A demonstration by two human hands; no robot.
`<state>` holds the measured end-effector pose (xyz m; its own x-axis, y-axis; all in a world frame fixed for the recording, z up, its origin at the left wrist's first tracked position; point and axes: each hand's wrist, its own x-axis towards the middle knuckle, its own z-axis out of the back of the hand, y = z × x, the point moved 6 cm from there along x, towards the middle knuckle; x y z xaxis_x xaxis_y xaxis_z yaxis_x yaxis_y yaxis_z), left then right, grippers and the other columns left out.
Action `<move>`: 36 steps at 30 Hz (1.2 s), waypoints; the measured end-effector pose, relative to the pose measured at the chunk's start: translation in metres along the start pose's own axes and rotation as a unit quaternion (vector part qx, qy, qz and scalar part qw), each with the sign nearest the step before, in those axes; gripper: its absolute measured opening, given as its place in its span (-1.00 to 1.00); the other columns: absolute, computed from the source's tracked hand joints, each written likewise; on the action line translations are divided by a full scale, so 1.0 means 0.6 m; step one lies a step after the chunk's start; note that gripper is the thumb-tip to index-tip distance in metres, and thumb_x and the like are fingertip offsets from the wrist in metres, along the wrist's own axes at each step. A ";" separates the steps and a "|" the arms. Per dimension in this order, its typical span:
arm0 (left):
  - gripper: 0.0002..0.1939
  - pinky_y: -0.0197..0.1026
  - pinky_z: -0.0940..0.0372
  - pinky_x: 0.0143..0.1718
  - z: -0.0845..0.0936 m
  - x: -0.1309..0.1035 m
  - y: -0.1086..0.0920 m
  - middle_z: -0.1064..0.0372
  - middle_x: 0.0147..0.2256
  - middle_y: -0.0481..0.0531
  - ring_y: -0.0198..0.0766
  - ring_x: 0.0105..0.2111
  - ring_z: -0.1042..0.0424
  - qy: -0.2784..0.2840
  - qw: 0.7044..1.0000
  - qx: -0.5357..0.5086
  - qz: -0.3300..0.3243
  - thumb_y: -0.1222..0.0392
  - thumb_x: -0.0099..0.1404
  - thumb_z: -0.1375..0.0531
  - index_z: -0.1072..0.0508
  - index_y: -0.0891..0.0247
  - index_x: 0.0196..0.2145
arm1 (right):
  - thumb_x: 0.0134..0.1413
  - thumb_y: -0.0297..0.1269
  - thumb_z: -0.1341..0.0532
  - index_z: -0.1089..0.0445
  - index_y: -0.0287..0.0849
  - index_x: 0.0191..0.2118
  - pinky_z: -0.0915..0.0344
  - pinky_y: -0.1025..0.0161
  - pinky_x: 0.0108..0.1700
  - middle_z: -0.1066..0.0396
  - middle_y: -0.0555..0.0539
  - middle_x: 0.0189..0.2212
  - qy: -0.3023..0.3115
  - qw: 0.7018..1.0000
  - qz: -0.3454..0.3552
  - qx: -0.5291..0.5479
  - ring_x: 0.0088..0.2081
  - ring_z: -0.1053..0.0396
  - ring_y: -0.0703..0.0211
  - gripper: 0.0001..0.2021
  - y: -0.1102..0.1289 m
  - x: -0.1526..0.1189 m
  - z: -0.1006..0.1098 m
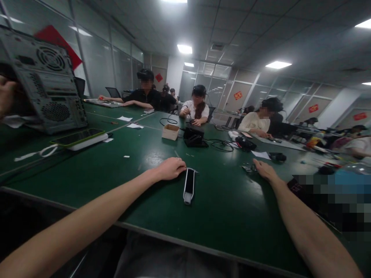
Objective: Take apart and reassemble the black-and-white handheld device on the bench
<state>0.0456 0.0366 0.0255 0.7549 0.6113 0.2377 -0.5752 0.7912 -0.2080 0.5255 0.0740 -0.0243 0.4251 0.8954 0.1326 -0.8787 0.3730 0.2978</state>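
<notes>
**Left hand (173,168) at the strip (189,181), right hand (264,170) at metal bits (248,168)**

Head view, all places relative to the strip.

Strip: black face, white frame, narrow. It's lying flat on the green table (217,216), long axis pointing away from the person, pale block at the near end, thin piece sticking out at the far right corner.

Left hand is resting just left of the strip's far end. Fingers are curling together, tips reaching the far left corner. Can't tell if they're gripping it or only touching.

Right hand is resting well right of the strip, forefinger stretching out by the metal bits. Can't tell if the fingers are pinching any; too small and blurred.

Beyond the strip: a small open carton (170,132) is sitting slightly left, a black unit (194,136) almost straight behind, a coiled cable (220,145) to the right of that.

Far left of the strip: a phone (81,138) is lying on a white box (88,143), and a computer case (56,81) is standing behind them.

A co-worker in a white top (188,105) is sitting across, beyond the strip, hands at the black unit.
</notes>
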 end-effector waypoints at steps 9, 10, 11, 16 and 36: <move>-0.75 -0.27 -0.22 -0.29 -0.005 0.006 0.004 -0.41 -0.27 0.07 -0.23 -0.28 -0.38 -0.011 1.000 -0.002 -0.016 0.16 0.33 -0.01 -0.46 0.25 -0.25 | 0.15 0.10 0.08 -0.06 -0.32 0.23 0.01 0.14 0.21 -0.09 -0.24 0.20 0.051 0.996 0.074 -0.029 0.19 -0.09 -0.02 -0.32 0.098 -0.057 -0.020; -0.76 -0.27 -0.22 -0.28 -0.007 0.007 0.004 -0.41 -0.26 0.07 -0.23 -0.27 -0.38 -0.010 1.000 -0.006 -0.020 0.16 0.33 -0.01 -0.46 0.24 -0.24 | 0.15 0.10 0.08 -0.08 -0.30 0.23 0.02 0.14 0.21 -0.09 -0.22 0.20 0.061 0.994 0.081 -0.034 0.20 -0.08 -0.01 -0.33 0.104 -0.059 -0.022; -0.76 -0.27 -0.23 -0.27 -0.007 0.008 0.005 -0.41 -0.26 0.07 -0.22 -0.27 -0.38 -0.013 1.000 -0.009 -0.021 0.16 0.32 -0.02 -0.46 0.24 -0.24 | 0.16 0.09 0.09 -0.10 -0.29 0.22 0.03 0.15 0.22 -0.09 -0.21 0.21 0.069 0.993 0.089 -0.040 0.20 -0.07 0.00 -0.34 0.110 -0.060 -0.025; -0.75 -0.24 -0.23 -0.26 -0.013 0.011 0.007 -0.41 -0.24 0.08 -0.20 -0.25 -0.38 -0.022 0.999 -0.026 -0.016 0.16 0.31 -0.02 -0.46 0.25 -0.23 | 0.16 0.09 0.09 -0.16 -0.18 0.19 -0.03 0.11 0.19 -0.14 -0.13 0.19 0.068 0.991 0.100 -0.058 0.19 -0.09 -0.02 -0.40 0.130 -0.067 -0.032; -0.74 -0.25 -0.23 -0.25 -0.013 0.012 0.012 -0.41 -0.28 0.07 -0.23 -0.28 -0.37 -0.030 0.999 -0.019 -0.023 0.15 0.32 0.00 -0.45 0.26 -0.28 | 0.15 0.17 0.09 -0.22 -0.28 0.13 -0.10 0.16 0.09 -0.21 -0.25 0.13 0.052 0.977 0.208 -0.007 0.11 -0.19 -0.06 -0.34 0.314 -0.174 -0.049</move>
<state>0.0494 0.0466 0.0184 0.7589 0.5754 0.3048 -0.5273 0.8177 -0.2308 0.3093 0.0577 -0.0097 0.0062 0.9897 0.1428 -0.9738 -0.0265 0.2260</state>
